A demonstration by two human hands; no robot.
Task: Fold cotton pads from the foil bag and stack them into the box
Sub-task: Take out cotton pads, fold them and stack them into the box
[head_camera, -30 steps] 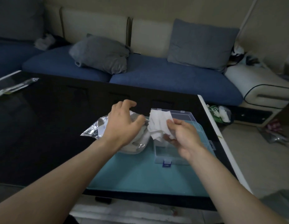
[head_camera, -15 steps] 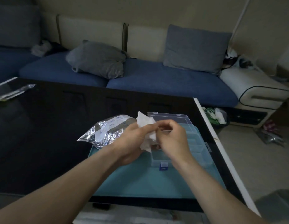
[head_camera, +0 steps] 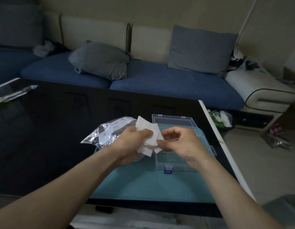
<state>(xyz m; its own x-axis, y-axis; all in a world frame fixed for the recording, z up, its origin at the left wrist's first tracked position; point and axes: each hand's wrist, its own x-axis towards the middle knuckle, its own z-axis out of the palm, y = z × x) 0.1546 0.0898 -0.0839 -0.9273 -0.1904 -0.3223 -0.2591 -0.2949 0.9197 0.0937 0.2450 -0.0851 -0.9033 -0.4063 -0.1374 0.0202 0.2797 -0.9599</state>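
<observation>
At the far left edge of the dark worktop [head_camera: 44,129] lies a strip of clear wrapper [head_camera: 13,95]. Further right, the crumpled foil bag [head_camera: 107,134] rests partly on the worktop and partly on the teal mat [head_camera: 143,187], its white label facing up. Just in front of it the left hand [head_camera: 130,146] is raised above the mat, its fingers [head_camera: 143,133] curled round the near-left part of a white cotton pad [head_camera: 148,138]. The pad is held in the air between the two hands, creased and partly folded, with one corner poking up toward the bag and other corners hanging down. The right hand [head_camera: 181,144] meets it from the other side, thumb and forefinger pinching the pad's right edge while the remaining fingers curl loosely. Below and behind this hand sits the clear plastic box [head_camera: 173,161] on the mat, its lid [head_camera: 173,120] swung open toward the sofa [head_camera: 160,80] and a blue latch [head_camera: 168,169] on its near wall. Whether any pads already lie inside the box cannot be told. Right of the worktop's pale edge, a small bag of litter [head_camera: 221,118] sits on the floor.
</observation>
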